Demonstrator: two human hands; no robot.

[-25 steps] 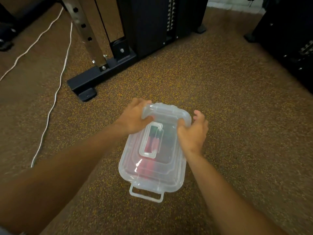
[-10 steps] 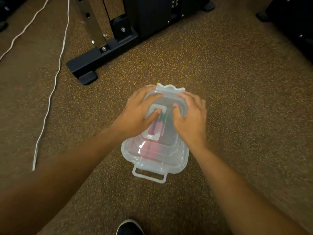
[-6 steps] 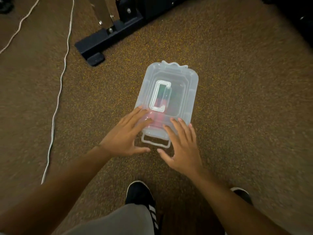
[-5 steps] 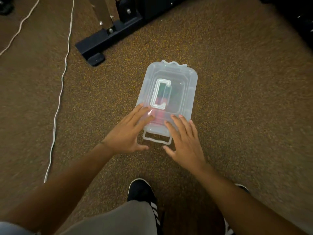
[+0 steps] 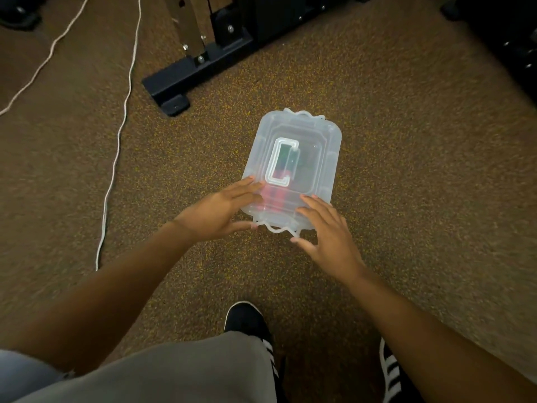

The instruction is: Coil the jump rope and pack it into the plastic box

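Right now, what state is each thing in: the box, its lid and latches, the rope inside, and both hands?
plastic box: on the carpet, closed.
lid: seated on the box, carry handle folded flat.
near latch: folded up against the box end.
far latch: looks folded up too.
jump rope: inside, a red and green blur.
left hand: open, fingers on the near lid corner.
right hand: open, fingertips at the near edge.

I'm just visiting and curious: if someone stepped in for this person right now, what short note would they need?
Left hand: open, fingers on the near left corner of the plastic box.
Right hand: open, at the near right corner, by the near latch.
Box sits on the carpet, lid on; red and green shapes, likely the jump rope, show through it.
Done: packing, lid placed.
Left: possibly snapping the near latch; I can't tell whether it is locked.
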